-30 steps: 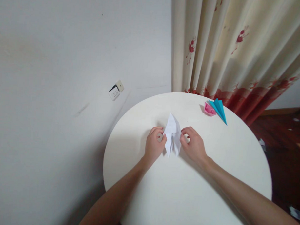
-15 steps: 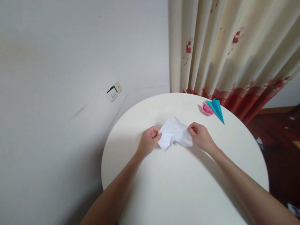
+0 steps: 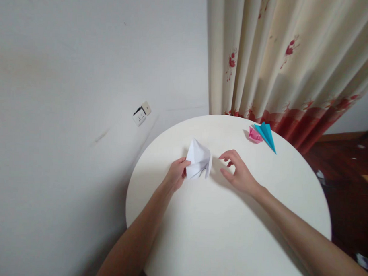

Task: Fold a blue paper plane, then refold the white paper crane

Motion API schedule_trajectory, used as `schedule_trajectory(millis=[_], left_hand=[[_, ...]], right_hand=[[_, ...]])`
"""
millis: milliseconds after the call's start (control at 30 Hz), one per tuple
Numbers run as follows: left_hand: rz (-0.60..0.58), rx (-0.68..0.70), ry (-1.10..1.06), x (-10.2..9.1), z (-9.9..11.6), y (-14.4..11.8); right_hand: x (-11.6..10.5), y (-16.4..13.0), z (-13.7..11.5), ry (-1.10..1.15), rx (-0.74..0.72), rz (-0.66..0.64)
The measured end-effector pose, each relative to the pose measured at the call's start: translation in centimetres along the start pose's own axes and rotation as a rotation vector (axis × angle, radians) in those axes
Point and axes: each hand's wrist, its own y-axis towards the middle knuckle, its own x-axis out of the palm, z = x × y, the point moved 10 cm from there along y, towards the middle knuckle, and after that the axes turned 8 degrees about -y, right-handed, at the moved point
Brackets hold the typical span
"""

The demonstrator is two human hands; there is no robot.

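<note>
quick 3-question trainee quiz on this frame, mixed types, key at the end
1. True or false: both hands grip the white folded paper.
2. Which coloured paper piece lies beside the blue paper plane on the round table? A) pink B) green C) yellow
3. Fill in: the right hand is open and ____ the white folded paper.

Key
1. False: only the left hand pinches it, at its left edge.
2. A: the pink folded paper sits against the plane at the table's far edge, near the curtain.
3. Apart from.
</note>
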Motion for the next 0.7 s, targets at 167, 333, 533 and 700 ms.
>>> schedule_trajectory(millis=[167,333,533,700], left_hand=[[-0.072,-0.064,-0.043,1.1,-0.9,-0.3],[-0.118,-0.142,-0.126,1.9,-1.8,-0.6],[-0.052,0.006,-0.228,2.0,-0.6,-0.7],[0.012,0.65,0.309,4.9,2.4,-5.7]], right_hand=[[2.0,-0.5,-2.3,-0.27,-0.131,-0.053],[2.3,-0.1,-1.1,-0.288,-0.126,-0.014],[-0.1,0.1,2.5,-0.039,0.159,0.214],[-1.8,-0.7,4.0,0.048,0.409,0.349]])
